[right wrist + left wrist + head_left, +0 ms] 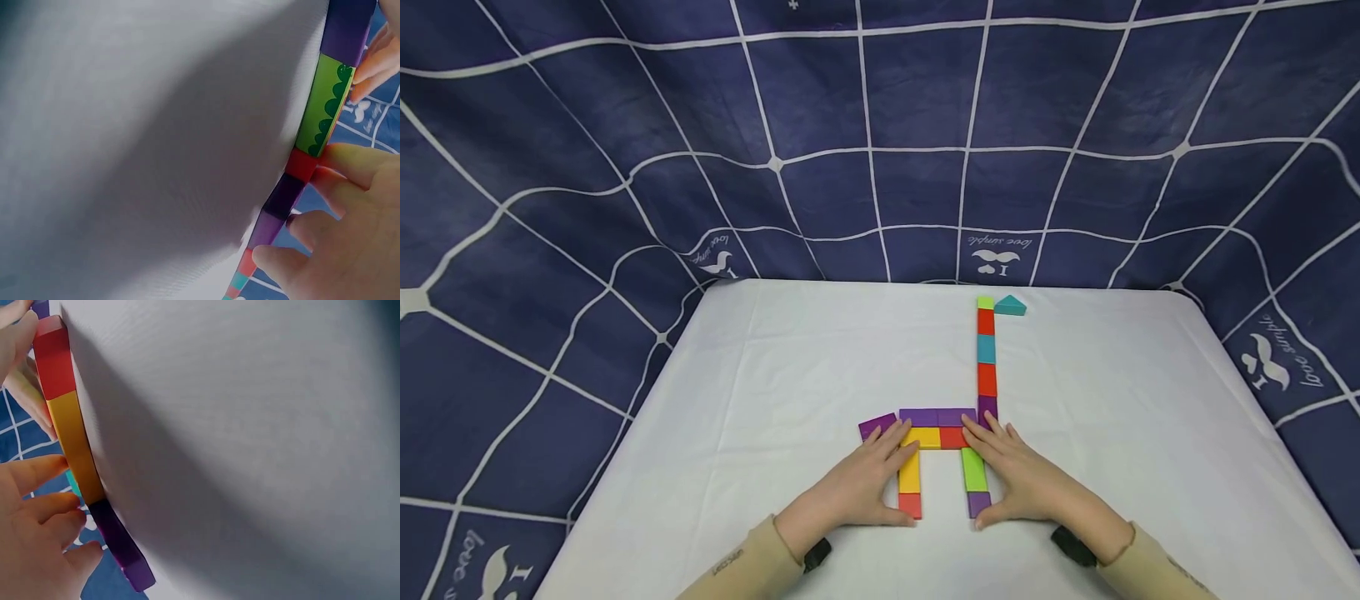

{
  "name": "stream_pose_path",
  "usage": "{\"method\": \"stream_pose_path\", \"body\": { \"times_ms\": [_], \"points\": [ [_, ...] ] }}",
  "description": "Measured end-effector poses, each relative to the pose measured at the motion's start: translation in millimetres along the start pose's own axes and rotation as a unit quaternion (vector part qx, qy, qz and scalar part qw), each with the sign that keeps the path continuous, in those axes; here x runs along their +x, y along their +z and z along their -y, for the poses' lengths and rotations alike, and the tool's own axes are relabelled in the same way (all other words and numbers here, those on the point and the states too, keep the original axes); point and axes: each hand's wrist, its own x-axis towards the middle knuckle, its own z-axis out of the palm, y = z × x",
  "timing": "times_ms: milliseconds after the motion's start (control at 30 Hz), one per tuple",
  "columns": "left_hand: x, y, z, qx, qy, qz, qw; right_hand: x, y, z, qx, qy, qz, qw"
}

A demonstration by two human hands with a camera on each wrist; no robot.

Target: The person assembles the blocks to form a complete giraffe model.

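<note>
Flat coloured blocks lie joined on the white table. My left hand [867, 482] has its fingers spread, fingertips touching the yellow block [926, 437] beside a tilted purple block [877, 425]; its thumb lies near the lower red block [910, 505]. My right hand [1021, 475], fingers extended, touches the red block [952, 437] and the base of the upright column, its thumb by the lower purple block [978, 503]. Between the hands run two purple blocks [919, 417], with a yellow leg block [909, 475] and a green block [974, 471] below.
From the right end a column of blocks, with a blue block [987, 349] midway, runs toward the table's far edge. A teal triangular block [1011, 306] sits beside its top. A navy curtain [917, 192] with white lines surrounds the white table [805, 350].
</note>
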Motion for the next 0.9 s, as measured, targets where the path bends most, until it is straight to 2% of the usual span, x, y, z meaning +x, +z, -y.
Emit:
{"method": "stream_pose_path", "body": {
  "times_ms": [200,500,900],
  "points": [
    [3.9,0.6,-2.5,-0.013,-0.009,0.014,0.9998,-4.3,1.1,-1.4,-0.005,-0.001,-0.005,1.0000],
    [6.4,0.9,-3.0,-0.018,-0.008,0.014,0.9997,-6.5,1.1,-1.8,-0.012,-0.005,-0.013,0.9998],
    [5.5,1.5,0.7,-0.040,-0.009,0.014,0.9991,-3.1,2.2,-2.3,-0.003,0.004,0.005,1.0000]
  ]
}}
